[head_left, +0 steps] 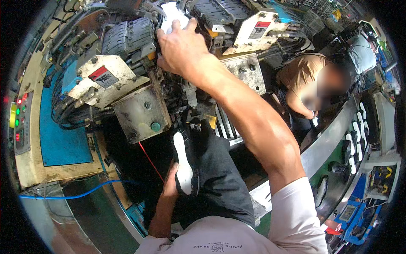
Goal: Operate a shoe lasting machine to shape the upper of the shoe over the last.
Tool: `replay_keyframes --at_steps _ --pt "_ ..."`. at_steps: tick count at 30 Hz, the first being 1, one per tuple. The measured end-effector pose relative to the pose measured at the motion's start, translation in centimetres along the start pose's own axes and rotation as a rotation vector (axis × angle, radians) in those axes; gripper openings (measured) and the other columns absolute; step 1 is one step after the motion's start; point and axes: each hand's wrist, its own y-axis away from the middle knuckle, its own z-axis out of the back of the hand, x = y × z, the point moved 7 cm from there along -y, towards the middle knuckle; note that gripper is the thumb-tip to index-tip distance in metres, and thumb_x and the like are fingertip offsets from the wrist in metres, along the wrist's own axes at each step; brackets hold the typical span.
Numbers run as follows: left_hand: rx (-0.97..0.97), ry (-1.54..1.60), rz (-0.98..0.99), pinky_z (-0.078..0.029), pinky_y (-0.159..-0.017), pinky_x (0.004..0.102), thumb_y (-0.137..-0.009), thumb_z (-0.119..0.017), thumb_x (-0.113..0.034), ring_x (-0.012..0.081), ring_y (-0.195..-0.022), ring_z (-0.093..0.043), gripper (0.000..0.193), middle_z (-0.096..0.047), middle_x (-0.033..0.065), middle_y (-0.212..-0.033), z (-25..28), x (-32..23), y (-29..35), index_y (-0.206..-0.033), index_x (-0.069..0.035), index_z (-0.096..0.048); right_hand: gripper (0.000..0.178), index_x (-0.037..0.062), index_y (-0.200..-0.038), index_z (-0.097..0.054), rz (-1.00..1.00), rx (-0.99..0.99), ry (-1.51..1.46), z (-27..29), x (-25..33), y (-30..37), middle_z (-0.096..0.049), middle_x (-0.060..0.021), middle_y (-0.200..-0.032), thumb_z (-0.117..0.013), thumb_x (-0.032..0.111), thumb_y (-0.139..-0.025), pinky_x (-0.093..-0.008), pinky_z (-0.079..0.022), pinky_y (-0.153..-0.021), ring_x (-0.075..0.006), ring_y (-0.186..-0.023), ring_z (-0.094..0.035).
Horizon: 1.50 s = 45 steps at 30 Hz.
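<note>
My left hand [171,181] is closed round the side of a black shoe upper [195,180], held sole side up over my lap. Its white bottom [184,163] faces me and its narrower end points to the machine. Stretched forward, my right hand [184,46] curls its fingers over a white shoe bottom [172,13] set in the middle of the shoe machine [127,38]. The fingers touch its near end; the palm hides what lies beneath. Metal clamp blocks [222,12] flank this spot on both sides.
A control panel [22,122] with lit buttons stands at the left, a blue air hose [76,197] below it. At the right, another person [302,80] bends over beside a curved conveyor [327,144] carrying several black shoes with white bottoms [358,131]. A green button [156,126] sits on the machine front.
</note>
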Motion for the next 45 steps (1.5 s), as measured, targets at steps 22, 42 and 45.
replay_keyframes --at_steps 22,42,45 --pt "-1.094 -0.669 -0.805 -0.049 -0.116 0.0458 -0.107 -0.071 -0.024 0.0338 -0.136 -0.061 0.060 -0.062 0.0205 -0.152 48.4 -8.9 23.2 -0.159 0.001 -0.052 0.036 0.0009 -0.137 -0.072 -0.488 0.177 -0.517 -13.2 -12.2 58.2 -0.069 -0.0228 -0.146 -0.067 0.006 -0.101 -0.0466 -0.055 -0.114 -0.0419 -0.135 -0.066" --pt "0.774 -0.566 -0.280 -0.057 -0.112 0.0400 -0.112 -0.061 -0.005 0.0270 -0.122 -0.072 0.039 -0.072 0.0185 -0.133 -24.4 4.7 6.0 -0.149 0.008 -0.058 0.079 0.0183 -0.157 -0.053 -2.146 0.396 -0.357 -12.9 39.6 124.9 -0.053 -0.0284 -0.152 -0.081 0.022 -0.082 -0.0532 -0.053 -0.106 -0.0470 -0.134 -0.058" --pt "0.794 -0.788 -0.283 -0.060 -0.105 0.0361 -0.112 -0.060 -0.003 0.0221 -0.114 -0.073 0.032 -0.074 0.0141 -0.128 -25.5 6.8 7.1 -0.143 0.006 -0.065 0.110 0.0258 -0.173 -0.028 -2.495 0.108 -0.671 -17.1 42.2 125.5 -0.033 -0.0313 -0.170 -0.085 0.028 -0.079 -0.0549 -0.047 -0.119 -0.0515 -0.151 -0.044"
